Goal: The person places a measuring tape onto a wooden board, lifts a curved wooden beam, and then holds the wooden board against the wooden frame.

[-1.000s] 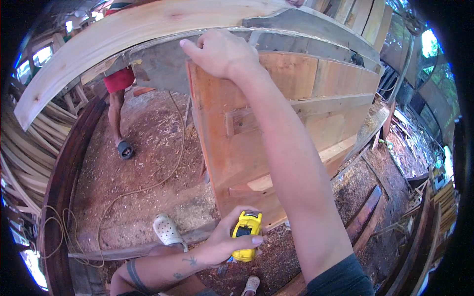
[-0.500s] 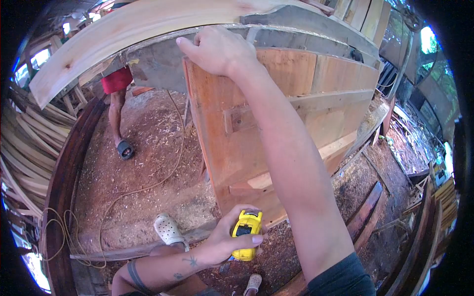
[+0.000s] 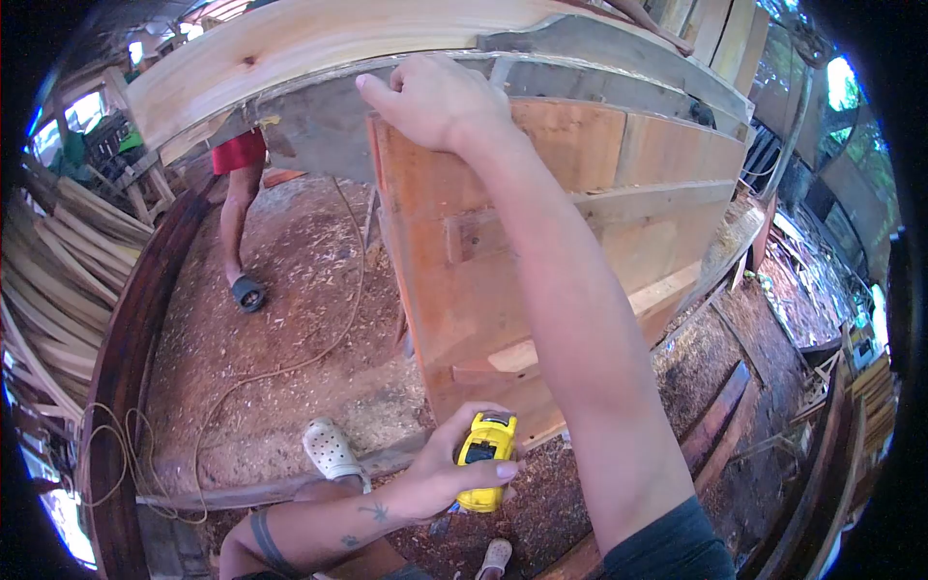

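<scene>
My left hand [image 3: 449,474] is closed around a yellow tape measure [image 3: 486,460], low in the view before the wooden panel. My right hand [image 3: 430,101] rests at the top edge of a grey-coated wooden frame [image 3: 319,140], its thumb pointing left and its other fingers curled over the edge, their tips hidden. Below that hand stands the reddish-brown wooden panel [image 3: 464,309], with battens across it. A long pale plank [image 3: 290,48] lies along the far side of the grey frame.
Another person's leg [image 3: 238,213] in red shorts shows beyond the frame at left. A cord [image 3: 290,369] runs over the shavings-covered floor. Curved strips [image 3: 58,290] are stacked at far left. Dark timbers [image 3: 715,416] lie at lower right. An arm [image 3: 652,21] reaches in at the top.
The pale plank has slid to the right, its left end now higher. More of another person's arm has appeared at the top. My hands keep their holds.
</scene>
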The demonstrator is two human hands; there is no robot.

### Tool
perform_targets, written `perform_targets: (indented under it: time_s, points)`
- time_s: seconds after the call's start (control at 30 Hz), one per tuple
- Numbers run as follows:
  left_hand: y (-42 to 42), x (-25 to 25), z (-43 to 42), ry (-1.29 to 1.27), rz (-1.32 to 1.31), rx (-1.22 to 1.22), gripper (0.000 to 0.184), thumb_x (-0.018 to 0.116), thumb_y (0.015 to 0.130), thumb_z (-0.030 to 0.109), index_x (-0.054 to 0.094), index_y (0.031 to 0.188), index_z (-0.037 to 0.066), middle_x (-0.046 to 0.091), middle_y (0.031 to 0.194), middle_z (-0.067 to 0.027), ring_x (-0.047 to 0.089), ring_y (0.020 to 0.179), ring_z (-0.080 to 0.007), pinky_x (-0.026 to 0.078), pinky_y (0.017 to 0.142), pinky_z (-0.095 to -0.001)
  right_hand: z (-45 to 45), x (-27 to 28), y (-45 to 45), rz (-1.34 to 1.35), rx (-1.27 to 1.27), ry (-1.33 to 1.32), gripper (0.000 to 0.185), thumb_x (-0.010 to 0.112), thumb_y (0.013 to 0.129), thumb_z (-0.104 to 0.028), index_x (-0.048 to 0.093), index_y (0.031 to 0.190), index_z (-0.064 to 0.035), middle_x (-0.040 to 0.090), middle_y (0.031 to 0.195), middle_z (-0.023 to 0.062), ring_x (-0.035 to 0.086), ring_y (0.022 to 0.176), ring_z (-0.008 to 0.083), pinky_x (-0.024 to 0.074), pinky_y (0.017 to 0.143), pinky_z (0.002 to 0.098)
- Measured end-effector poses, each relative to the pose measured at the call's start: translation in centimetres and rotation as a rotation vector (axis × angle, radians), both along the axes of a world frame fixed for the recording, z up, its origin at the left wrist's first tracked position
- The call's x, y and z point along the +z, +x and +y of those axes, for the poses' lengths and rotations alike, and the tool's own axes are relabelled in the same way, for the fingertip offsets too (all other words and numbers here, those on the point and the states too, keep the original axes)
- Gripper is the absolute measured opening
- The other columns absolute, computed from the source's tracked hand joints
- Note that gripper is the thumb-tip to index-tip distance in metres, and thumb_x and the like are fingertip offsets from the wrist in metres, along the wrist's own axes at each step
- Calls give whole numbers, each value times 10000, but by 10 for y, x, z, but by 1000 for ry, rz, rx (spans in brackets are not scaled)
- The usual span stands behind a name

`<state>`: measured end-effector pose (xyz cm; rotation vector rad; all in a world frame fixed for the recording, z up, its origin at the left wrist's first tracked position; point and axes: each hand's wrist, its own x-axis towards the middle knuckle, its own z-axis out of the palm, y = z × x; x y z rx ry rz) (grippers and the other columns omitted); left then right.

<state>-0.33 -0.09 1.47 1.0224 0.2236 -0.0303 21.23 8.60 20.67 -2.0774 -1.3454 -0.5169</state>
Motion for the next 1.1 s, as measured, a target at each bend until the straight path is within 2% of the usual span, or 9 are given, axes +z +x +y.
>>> perform_targets:
  time_s: [0.17,0.27,0.37,0.67,0.77,0.87,1.1]
  points:
    - [0,2,1,22,9,-15,591,724,820,97,370,1292,85,586,1076,-109,623,949,-184,535,750,-320,-3,3,-4,33,-6,-38,575,418,880,-603,701,879,-102,658,1103,135,607,1057,323,454,929,481]
    - [0,-1,1,56,28,-33,648,720,782,126,355,1316,118,587,1087,-163,601,1029,-268,525,837,-412,-2,2,-3,-11,-21,-24,580,413,886,-599,701,878,-96,659,1098,141,611,1049,322,454,929,478]
    - [0,-2,2,-3,-5,-30,594,721,821,98,368,1298,86,586,1082,-110,620,969,-186,530,768,-323,1,1,0,-4,-6,-33,580,409,892,-593,704,884,-94,661,1091,151,614,1043,325,454,934,467]
    - [0,-4,2,56,7,-6,593,721,817,95,376,1299,86,588,1065,-97,613,903,-170,528,732,-315,2,0,1,-4,1,-10,589,421,890,-597,698,935,-78,665,1071,162,620,1036,320,454,931,460]
    - [-1,-1,0,2,-8,2,585,726,813,101,389,1291,85,589,1058,-91,609,884,-160,524,721,-308,0,-1,1,-12,5,-8,586,420,891,-592,695,944,-78,663,1073,164,621,1034,314,456,927,454]
    - [-2,4,2,53,-1,-4,581,732,811,107,397,1286,86,584,1035,-78,606,877,-153,521,717,-304,4,-4,2,-67,-18,46,576,424,893,-577,693,918,-68,672,1032,170,634,993,318,467,896,459]
    - [-1,-1,1,68,2,-2,577,734,812,111,402,1283,93,574,1002,-62,606,861,-151,517,709,-304,3,-1,4,-12,27,16,570,438,887,-559,696,877,-51,681,976,176,644,939,347,478,852,472]
